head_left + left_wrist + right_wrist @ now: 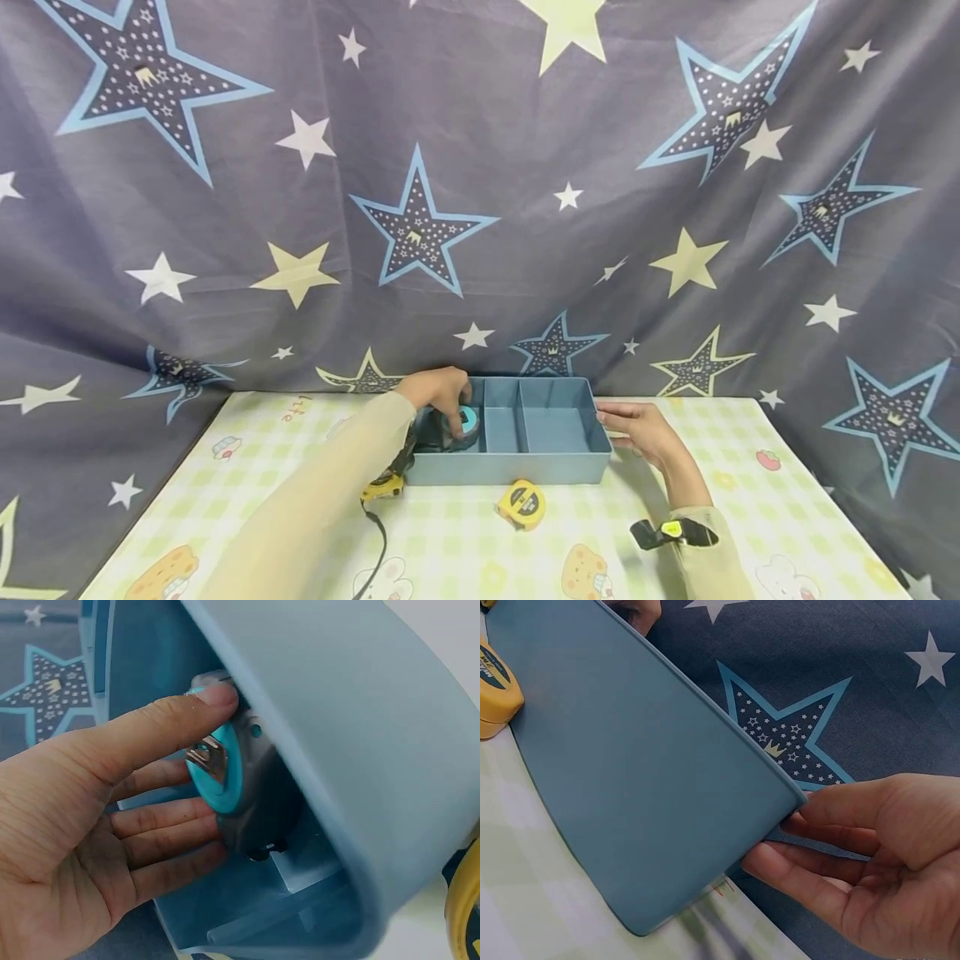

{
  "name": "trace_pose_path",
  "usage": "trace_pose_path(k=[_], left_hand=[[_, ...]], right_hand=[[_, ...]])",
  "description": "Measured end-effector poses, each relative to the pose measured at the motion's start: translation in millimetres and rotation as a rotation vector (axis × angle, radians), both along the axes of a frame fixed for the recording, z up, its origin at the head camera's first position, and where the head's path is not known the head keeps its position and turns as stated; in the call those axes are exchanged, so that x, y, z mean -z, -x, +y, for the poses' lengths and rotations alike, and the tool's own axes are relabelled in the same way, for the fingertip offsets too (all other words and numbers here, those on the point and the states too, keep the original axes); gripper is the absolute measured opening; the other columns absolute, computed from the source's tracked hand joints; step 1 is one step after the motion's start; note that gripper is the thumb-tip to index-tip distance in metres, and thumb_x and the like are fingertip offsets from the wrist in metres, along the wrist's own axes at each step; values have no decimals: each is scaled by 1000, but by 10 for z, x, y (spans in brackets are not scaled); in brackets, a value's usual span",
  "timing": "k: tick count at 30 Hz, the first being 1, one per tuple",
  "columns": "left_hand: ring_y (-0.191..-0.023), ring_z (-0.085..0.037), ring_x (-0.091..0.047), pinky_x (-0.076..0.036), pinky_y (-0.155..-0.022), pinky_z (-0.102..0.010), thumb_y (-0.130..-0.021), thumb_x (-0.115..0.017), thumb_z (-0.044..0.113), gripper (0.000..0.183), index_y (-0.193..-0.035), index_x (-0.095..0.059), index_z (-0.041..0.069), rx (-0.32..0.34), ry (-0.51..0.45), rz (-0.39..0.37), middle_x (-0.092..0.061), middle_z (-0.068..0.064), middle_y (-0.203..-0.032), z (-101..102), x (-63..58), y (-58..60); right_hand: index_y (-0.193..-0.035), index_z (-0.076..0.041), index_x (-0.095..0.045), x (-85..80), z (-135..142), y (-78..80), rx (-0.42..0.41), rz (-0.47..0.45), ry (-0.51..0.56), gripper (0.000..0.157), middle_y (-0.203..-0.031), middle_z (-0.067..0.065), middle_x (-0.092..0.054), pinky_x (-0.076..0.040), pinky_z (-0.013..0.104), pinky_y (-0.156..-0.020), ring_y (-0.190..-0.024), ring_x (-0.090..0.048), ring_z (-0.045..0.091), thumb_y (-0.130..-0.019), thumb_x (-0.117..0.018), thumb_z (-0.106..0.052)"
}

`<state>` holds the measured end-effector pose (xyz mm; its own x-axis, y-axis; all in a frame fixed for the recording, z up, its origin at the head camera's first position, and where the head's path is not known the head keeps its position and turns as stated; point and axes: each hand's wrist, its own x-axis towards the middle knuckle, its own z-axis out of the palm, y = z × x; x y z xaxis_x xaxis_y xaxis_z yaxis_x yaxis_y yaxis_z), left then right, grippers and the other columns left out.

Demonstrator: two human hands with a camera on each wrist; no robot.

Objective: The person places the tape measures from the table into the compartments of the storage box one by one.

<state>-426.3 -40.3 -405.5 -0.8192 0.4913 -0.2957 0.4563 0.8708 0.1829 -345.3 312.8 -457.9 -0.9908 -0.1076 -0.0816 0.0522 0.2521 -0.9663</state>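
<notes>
My left hand (442,395) reaches into the left compartment of a blue-grey divided box (510,469). Its thumb and fingers hold a dark grey and turquoise tape measure (229,769), whose metal end hook shows in the left wrist view. The tape measure is inside the box, close to the front wall. At the box's right end is my right hand (637,429), its extended fingertips (765,860) touching the outer wall near the rim. A yellow tape measure (522,505) lies on the table just in front of the box.
A yellow and black object (384,487) sits by the box's front left corner, partly hidden by the left forearm, with a black strap (378,546) trailing near it. A green checked cloth (450,542) covers the table. Behind it hangs a star-patterned curtain (525,275).
</notes>
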Motion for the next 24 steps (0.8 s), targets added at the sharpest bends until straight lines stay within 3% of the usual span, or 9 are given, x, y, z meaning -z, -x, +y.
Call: trace_pose_path(k=[4, 10, 19, 24], left_hand=[[-104, -20, -67, -58, -91, -37, -69, -95, 29, 57, -119, -74, 11, 32, -69, 9, -70, -7, -128, -72, -72, -19], [-94, -19, -69, -58, -86, -37, -82, -85, 31, 51, -124, -71, 7, 136, -161, 53, -74, -8, -112, -122, -208, -106], [-111, -26, -70, -58, -94, -38, -91, -76, 30, 45, -130, -68, 10, 253, -413, 77, -73, -10, -124, -88, -336, -436], [-109, -22, -70, -58, -91, -35, -92, -75, 30, 46, -134, -66, 14, 311, -437, 122, -73, -5, -123, -25, -307, -601]], right_hand=[[-138, 13, -54, -17, -27, 10, 0, 0, 1, 46, -143, 30, -54, -54, 50, -101, -122, -65, 29, -100, -63, -11], [-137, 16, -53, -62, -41, 6, -15, 8, 1, 47, -140, 32, -55, -53, 53, -101, -116, -67, 23, -100, -63, -11], [-138, 16, -52, -70, -3, 2, -36, -1, 7, 49, -141, 31, -55, -53, 52, -102, -114, -67, 19, -99, -64, -11], [-138, 15, -53, -47, 4, -8, -31, -14, 15, 50, -141, 30, -56, -53, 52, -102, -114, -68, 18, -99, -65, -12]])
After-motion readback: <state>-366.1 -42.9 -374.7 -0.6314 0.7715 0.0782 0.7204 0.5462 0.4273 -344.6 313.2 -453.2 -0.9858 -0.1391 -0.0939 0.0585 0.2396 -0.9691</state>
